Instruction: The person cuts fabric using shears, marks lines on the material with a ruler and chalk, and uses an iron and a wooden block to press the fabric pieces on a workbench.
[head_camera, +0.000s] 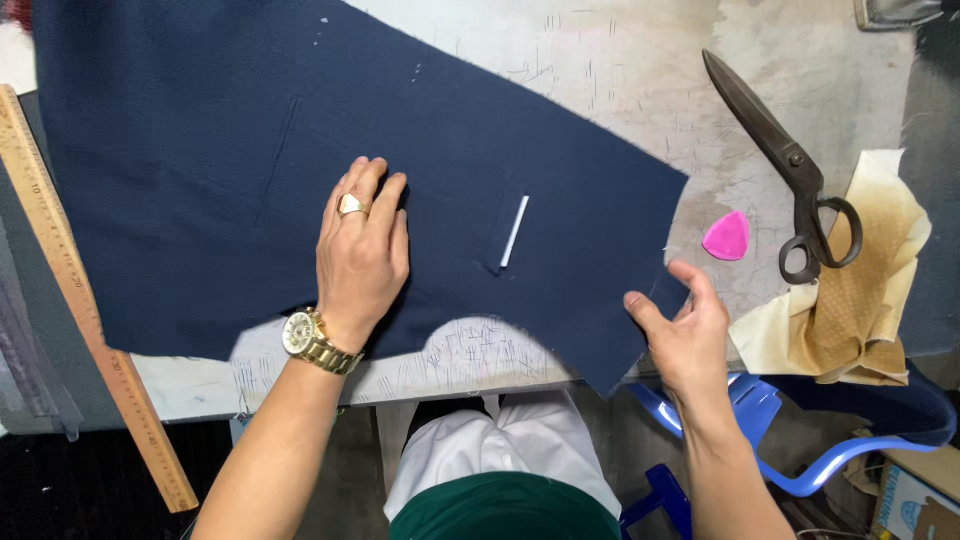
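Along the left edge of the worn white cutting table (620, 60) a wooden ruler (75, 290) lies slanted, its lower end hanging past the table's front edge. Just right of it spreads a large cut piece of navy fabric (200, 150), flat on the table, covering most of the left and middle of the surface. It bears a faint stitched line on the left part and a short white chalk-like strip (515, 231) beside a small slit nearer the right. The left hand (362, 255) rests palm down on the fabric, fingers loosely together and pressing it flat, grasping nothing; it wears a gold ring and a gold wristwatch (315, 340). Further right, the right hand (680, 330) pinches the fabric's lower right corner between thumb and fingers at the table's front edge. Beyond the fabric's right edge lies a pink triangular piece of tailor's chalk (728, 237) on bare table. Near it, dark metal tailor's shears (790, 165) lie closed, the handles resting on a stained cream cloth (860, 300). Below the table edge shows a blue plastic chair (760, 420), and at the lower right corner a cardboard box (915, 500), its contents not visible.
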